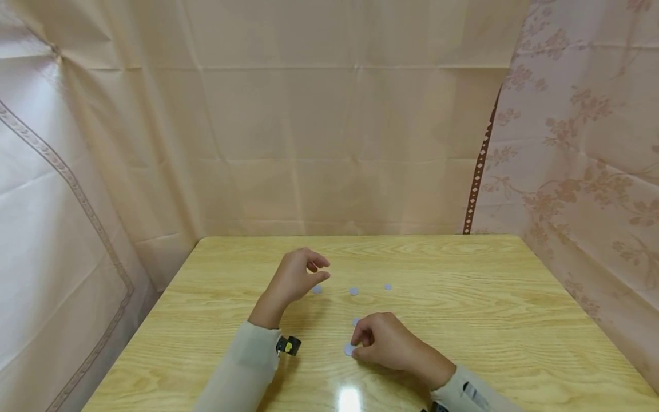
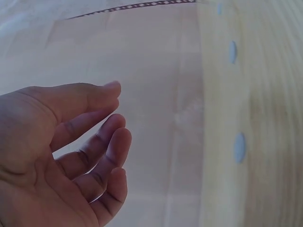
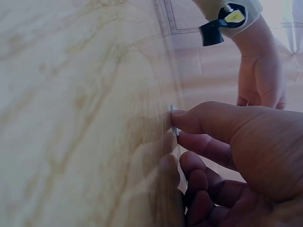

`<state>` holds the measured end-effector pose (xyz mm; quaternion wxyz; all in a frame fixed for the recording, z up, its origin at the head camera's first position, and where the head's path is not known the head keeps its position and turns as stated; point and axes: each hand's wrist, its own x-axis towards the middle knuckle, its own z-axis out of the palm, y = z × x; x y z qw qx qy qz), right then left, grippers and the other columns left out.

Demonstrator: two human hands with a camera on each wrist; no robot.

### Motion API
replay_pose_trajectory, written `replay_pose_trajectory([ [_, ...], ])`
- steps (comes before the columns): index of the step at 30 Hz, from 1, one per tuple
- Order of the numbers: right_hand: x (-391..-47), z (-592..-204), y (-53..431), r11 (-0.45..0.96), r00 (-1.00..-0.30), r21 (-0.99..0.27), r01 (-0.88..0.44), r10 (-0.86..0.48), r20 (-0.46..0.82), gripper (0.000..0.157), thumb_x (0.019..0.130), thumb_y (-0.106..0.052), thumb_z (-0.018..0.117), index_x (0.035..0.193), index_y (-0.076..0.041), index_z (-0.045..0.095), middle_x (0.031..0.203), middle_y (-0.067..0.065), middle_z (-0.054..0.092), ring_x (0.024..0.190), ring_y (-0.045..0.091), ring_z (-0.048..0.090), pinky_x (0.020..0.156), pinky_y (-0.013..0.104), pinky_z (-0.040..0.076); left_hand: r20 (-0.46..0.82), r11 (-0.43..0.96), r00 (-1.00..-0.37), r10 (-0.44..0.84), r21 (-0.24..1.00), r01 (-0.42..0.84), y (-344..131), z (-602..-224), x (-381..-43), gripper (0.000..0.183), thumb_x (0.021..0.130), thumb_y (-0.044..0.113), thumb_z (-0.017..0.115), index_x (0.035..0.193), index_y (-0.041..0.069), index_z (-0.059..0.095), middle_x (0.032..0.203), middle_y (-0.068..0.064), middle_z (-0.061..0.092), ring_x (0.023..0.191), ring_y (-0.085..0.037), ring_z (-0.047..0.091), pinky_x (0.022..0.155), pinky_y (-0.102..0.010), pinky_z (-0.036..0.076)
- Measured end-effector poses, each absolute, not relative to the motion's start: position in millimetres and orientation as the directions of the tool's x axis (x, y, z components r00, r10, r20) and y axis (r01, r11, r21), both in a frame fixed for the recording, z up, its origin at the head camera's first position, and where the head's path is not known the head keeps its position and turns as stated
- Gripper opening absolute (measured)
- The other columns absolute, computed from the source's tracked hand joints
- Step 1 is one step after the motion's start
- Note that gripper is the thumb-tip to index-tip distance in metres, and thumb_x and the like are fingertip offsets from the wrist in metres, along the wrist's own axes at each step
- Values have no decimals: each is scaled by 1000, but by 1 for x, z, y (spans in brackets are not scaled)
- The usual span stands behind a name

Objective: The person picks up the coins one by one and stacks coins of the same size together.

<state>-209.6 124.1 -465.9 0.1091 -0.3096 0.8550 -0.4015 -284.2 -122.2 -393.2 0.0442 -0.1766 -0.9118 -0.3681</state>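
Observation:
My right hand (image 1: 386,343) is low over the wooden table, thumb and index finger pinching the edge of a small pale grey disc (image 1: 348,349). Seen edge-on in the right wrist view, that thin disc (image 3: 174,121) sits at the fingertips, close to the tabletop. Another disc (image 1: 356,322) lies just beyond, partly hidden by the fingers. Above the table to the left, my left hand (image 1: 296,276) hovers with fingers loosely bent and nothing between them. Near its thumb is a disc (image 1: 317,290), with two more, a middle disc (image 1: 353,291) and a right-hand disc (image 1: 388,286), in a row.
The light wood-grain table (image 1: 463,297) reaches back to a hanging beige cloth (image 1: 329,143). A flowered cloth (image 1: 592,171) hangs on the right, and a pale bordered cloth (image 1: 46,229) on the left. A small black camera (image 1: 289,345) is strapped at the left wrist.

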Motion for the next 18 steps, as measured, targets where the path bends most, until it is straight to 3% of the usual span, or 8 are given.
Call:
replay_pose_trajectory([
  [10, -210, -466, 123, 484, -788, -760, -435, -613, 60, 8, 86, -14, 83, 90, -12, 76, 67, -8, 60, 57, -1, 49, 53, 18, 44, 117, 683, -969, 218, 691, 238, -129, -415, -298, 15, 94, 19, 78, 106, 11, 79, 99, -1, 73, 90, -18, 67, 69, -32, 57],
  [18, -209, -466, 124, 480, -783, -759, -439, -619, 61, 9, 86, -14, 83, 91, -11, 76, 68, -9, 60, 57, -1, 49, 54, 17, 45, 67, 701, -974, 215, 684, 202, -132, -431, -307, 15, 95, 14, 75, 108, 6, 78, 96, -2, 72, 89, -19, 65, 76, -35, 55],
])
